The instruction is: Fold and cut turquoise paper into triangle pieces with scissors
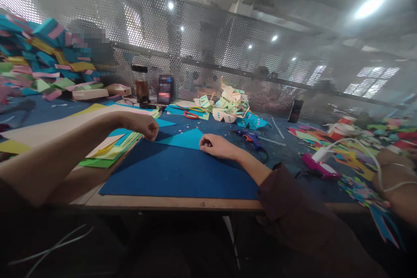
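Note:
A bright blue sheet of paper (pixel 184 139), with a peaked, folded-looking outline, lies on the dark blue mat (pixel 182 178). My left hand (pixel 143 125) is curled closed at the paper's left corner, its fingertips turned down and mostly hidden. At the right end, my right hand (pixel 217 145) has its fingers closed on the paper's edge, resting low over the mat. Under my left forearm is a stack of coloured paper sheets (pixel 110 150), green, yellow and cream. A large pale pink sheet (pixel 48 124) spreads further left.
Behind the mat lie red-handled scissors (pixel 191 115) and a pile of dotted paper pieces (pixel 233 104). A blue glue gun (pixel 249 137) sits right of my hand. A lidded jar (pixel 142 84) stands behind. Rightward are a pink power strip (pixel 321 167) and another person's arm (pixel 399 182).

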The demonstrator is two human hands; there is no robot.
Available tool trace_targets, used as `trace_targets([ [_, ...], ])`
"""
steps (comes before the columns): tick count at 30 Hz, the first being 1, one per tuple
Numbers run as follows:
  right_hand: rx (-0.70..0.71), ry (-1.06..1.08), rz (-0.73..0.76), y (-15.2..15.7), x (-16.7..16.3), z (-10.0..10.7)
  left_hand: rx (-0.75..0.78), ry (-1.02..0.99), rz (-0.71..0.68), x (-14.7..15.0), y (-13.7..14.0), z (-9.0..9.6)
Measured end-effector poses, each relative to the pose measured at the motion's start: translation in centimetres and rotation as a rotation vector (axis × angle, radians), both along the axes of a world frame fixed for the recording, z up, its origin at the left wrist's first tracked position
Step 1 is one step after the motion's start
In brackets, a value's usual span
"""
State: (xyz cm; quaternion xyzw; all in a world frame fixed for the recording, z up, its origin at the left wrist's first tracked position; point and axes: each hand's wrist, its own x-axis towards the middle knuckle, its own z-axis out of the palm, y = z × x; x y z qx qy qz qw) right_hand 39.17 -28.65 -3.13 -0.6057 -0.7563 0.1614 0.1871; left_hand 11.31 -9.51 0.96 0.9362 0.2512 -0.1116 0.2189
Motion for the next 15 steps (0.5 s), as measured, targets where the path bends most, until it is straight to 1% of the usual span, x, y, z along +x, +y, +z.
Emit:
trace_targets([
  [6,-0.008,0.008,0.0,-0.03,-0.03,0.05,-0.004,0.034,0.005,-0.41,0.68,0.1],
  [15,-0.002,0.008,0.012,-0.13,0.06,0.08,-0.02,0.045,0.033,-0.62,-0.08,0.78],
])
